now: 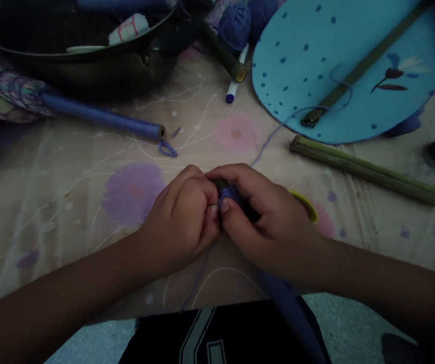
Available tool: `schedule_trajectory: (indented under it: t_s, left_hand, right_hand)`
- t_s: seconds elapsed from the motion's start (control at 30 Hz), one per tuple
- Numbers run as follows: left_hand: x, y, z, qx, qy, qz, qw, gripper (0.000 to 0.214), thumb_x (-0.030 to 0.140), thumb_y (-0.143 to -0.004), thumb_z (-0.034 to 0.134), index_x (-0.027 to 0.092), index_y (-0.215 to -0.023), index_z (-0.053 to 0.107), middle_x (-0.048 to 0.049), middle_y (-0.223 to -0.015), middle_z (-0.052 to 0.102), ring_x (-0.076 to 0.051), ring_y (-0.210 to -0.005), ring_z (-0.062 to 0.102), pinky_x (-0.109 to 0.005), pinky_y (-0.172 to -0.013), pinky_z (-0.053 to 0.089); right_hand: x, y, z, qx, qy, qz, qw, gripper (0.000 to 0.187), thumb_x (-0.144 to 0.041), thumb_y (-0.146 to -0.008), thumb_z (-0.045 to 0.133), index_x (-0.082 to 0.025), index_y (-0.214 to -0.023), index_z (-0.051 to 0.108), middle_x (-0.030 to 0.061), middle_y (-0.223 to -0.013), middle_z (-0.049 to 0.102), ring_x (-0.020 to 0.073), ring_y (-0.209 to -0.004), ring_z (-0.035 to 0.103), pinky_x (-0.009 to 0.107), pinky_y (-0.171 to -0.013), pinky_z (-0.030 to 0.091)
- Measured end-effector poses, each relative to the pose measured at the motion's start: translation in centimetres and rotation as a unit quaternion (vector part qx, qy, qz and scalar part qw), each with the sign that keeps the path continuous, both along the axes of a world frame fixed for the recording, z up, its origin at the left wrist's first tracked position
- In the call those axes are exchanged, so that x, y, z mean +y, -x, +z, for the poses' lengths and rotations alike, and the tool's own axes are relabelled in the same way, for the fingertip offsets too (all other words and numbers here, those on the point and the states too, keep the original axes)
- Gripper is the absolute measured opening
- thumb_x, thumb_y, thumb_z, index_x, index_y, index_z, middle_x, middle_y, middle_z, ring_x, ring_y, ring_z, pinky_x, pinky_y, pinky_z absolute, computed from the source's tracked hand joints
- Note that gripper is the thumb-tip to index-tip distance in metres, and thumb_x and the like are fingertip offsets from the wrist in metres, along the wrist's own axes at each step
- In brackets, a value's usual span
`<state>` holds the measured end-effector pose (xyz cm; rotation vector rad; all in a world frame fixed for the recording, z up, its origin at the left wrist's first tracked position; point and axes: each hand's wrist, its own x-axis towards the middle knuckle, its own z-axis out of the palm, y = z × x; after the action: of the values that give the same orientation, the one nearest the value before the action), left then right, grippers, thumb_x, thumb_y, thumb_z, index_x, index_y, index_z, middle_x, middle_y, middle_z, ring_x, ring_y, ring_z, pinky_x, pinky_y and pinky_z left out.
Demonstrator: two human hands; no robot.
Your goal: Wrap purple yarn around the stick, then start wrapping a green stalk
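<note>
Above the table's near edge, my two hands meet around the end of a bamboo stick wrapped in purple-blue yarn (pixel 228 192). My right hand (pixel 274 217) is closed round the stick, its thumb pressing on the windings. The wrapped stick (pixel 293 313) runs out below that wrist toward the lap. My left hand (pixel 183 217) is closed in a pinch against the stick's end, at the yarn; its fingertips are partly hidden. A thin strand hangs below the hands, and another leads from behind them to the blue disc. Part of a yellow ring-shaped thing (pixel 305 205) shows behind my right hand.
A yarn-wrapped stick (pixel 103 115) with a looped end lies at left, below a dark pan (pixel 88 68). Yarn balls (pixel 235 25), a marker (pixel 231 92) and a bamboo piece (pixel 227 53) are at the back. A bamboo stick (pixel 369 63) crosses a blue disc (pixel 296 30); another bamboo (pixel 372 172) lies right.
</note>
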<state>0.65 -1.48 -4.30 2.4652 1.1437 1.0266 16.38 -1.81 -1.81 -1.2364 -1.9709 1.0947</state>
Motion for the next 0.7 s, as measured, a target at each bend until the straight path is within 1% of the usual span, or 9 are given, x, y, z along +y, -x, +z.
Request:
schedule_trajectory:
  t_s: [0.03,0.1,0.2,0.3,0.43,0.57,0.7]
  left_hand:
    - [0.0,0.0,0.0,-0.001,0.001,-0.001,1.0,0.018,0.01,-0.076,0.044,0.022,-0.066,0.034,-0.0011,-0.066,0.046,-0.015,-0.065,0.049,-0.029,-0.056,0.043]
    - [-0.1,-0.2,0.0,-0.001,0.006,-0.002,1.0,0.019,0.01,-0.076,0.045,0.022,-0.065,0.035,-0.0009,-0.065,0.046,-0.014,-0.065,0.049,-0.028,-0.056,0.043]
    - [-0.2,-0.3,-0.1,-0.002,0.008,-0.004,1.0,0.019,0.01,-0.077,0.046,0.021,-0.065,0.036,-0.0006,-0.064,0.045,-0.014,-0.064,0.048,-0.028,-0.055,0.042]
    - [-0.1,-0.3,-0.1,-0.011,-0.002,-0.011,1.0,0.02,0.011,-0.079,0.046,0.021,-0.065,0.036,-0.0006,-0.063,0.046,-0.014,-0.064,0.048,-0.028,-0.055,0.042]
    - [-0.1,0.0,-0.1,-0.016,-0.011,-0.014,1.0,0.014,0.013,-0.08,0.047,0.021,-0.069,0.041,-0.0014,-0.067,0.052,-0.015,-0.068,0.051,-0.029,-0.058,0.043]
    - [-0.2,0.5,0.1,-0.027,-0.019,-0.003,0.999,0.006,0.017,-0.081,0.051,0.022,-0.081,0.047,-0.001,-0.073,0.057,-0.014,-0.072,0.054,-0.03,-0.062,0.046]
    - [-0.2,0.8,0.6,-0.025,-0.04,-0.001,0.999,0.014,0.019,-0.081,0.058,0.022,-0.091,0.049,-0.0012,-0.077,0.062,-0.015,-0.077,0.058,-0.031,-0.067,0.048]
  right_hand:
    - [0.0,0.0,0.0,-0.004,-0.011,0.0,1.0,0.027,-0.014,-0.08,0.048,-0.02,-0.106,0.052,0.0012,-0.093,0.063,0.0131,-0.078,0.06,0.025,-0.062,0.047]
    - [0.0,0.0,0.0,-0.013,-0.023,-0.008,1.0,0.025,-0.014,-0.08,0.048,-0.02,-0.104,0.052,0.002,-0.096,0.062,0.0137,-0.081,0.059,0.025,-0.064,0.047]
    - [0.0,-0.1,-0.2,-0.01,-0.025,-0.019,0.999,0.025,-0.016,-0.081,0.049,-0.021,-0.105,0.049,0.0021,-0.094,0.061,0.0137,-0.079,0.058,0.025,-0.063,0.047]
    - [0.1,-0.3,-0.2,0.022,-0.015,-0.005,1.0,0.025,-0.015,-0.081,0.048,-0.021,-0.106,0.046,0.0007,-0.09,0.059,0.0121,-0.073,0.057,0.026,-0.062,0.046]
    - [0.2,-0.6,-0.4,0.056,0.034,0.022,0.998,0.024,-0.015,-0.085,0.045,-0.023,-0.107,0.043,-0.0022,-0.08,0.057,0.0102,-0.063,0.055,0.027,-0.058,0.045]
    - [0.3,-0.8,-0.7,0.102,0.089,0.039,0.99,0.023,-0.019,-0.09,0.041,-0.024,-0.113,0.041,-0.0026,-0.079,0.054,0.0084,-0.059,0.052,0.025,-0.055,0.045]
    - [0.4,-0.7,-0.6,0.156,0.152,0.068,0.974,0.026,-0.016,-0.091,0.036,-0.021,-0.116,0.042,-0.0028,-0.076,0.053,0.0066,-0.056,0.051,0.022,-0.052,0.045]
